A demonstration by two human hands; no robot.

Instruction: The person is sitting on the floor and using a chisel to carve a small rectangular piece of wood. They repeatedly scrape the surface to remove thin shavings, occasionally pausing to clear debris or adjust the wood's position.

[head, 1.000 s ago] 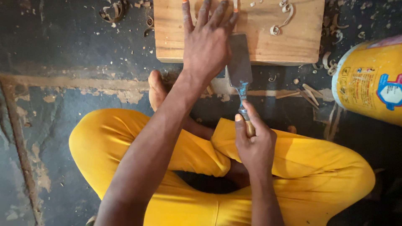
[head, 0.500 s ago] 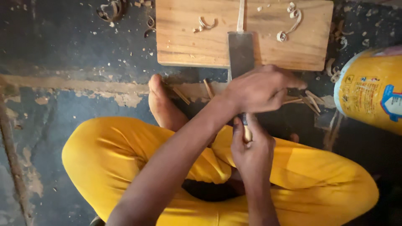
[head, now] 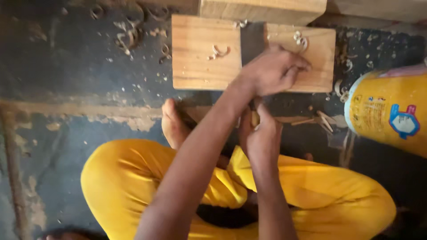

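Dark, worn floor [head: 66, 89] with shavings [head: 126, 40]

Round yellow container [head: 391, 113] at right edge, blue, red and white label [head: 404, 122]

Warm, fairly bright light fell on the wooden block [head: 200, 53] and the yellow trousers [head: 133, 178], perhaps from above right. The dark floor [head: 66, 66] stayed dim. The whole frame was soft, the hands smeared by motion blur, and edge detail was muddy.
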